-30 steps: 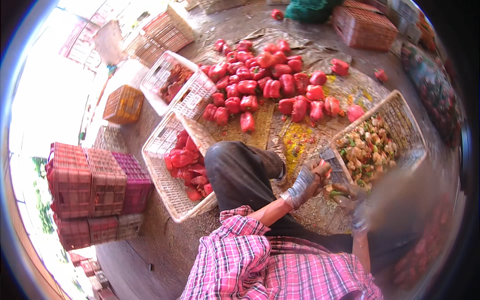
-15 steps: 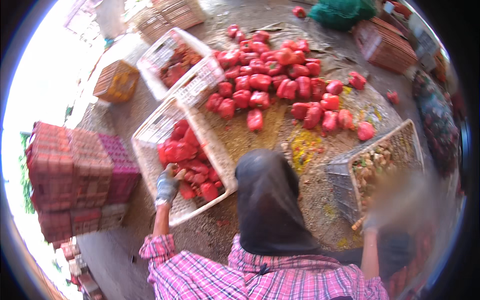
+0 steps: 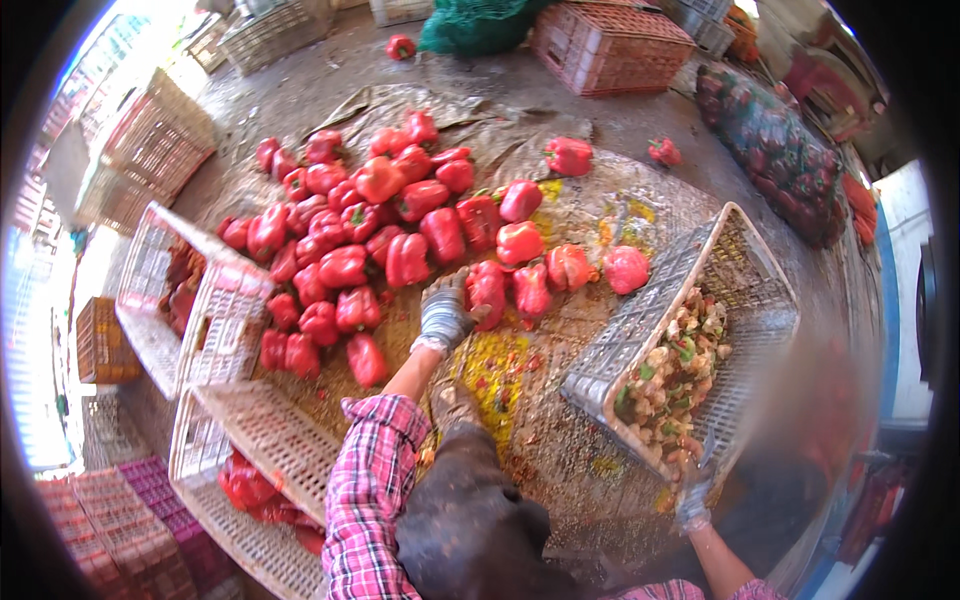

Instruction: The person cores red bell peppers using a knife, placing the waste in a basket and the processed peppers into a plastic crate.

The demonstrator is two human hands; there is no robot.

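My left hand [image 3: 445,312], in a grey work glove, reaches to the peppers on the ground. Its fingers and thumb close round the left side of a red bell pepper [image 3: 488,290], which still rests on the ground sheet. My right hand [image 3: 692,497], gloved at the palm, is at the near edge of a grey plastic crate [image 3: 640,335]. A small knife [image 3: 709,446] points up from its fingers. Pale pepper cores and green stems [image 3: 680,360] lie in that tilted crate. Many whole red bell peppers [image 3: 345,265] are heaped ahead of my left hand.
A white crate [image 3: 290,430] at lower left holds red pepper pieces [image 3: 250,485]; another white crate [image 3: 225,320] stands behind it. Stacked red crates [image 3: 110,530] are at far left. A net sack [image 3: 775,150] lies right, near a pink crate [image 3: 605,50] and green netting [image 3: 480,25].
My left hand has left the crate of red pepper pieces and moved forward and right to a whole pepper. The view has turned rightward. My right hand stays by the grey crate.
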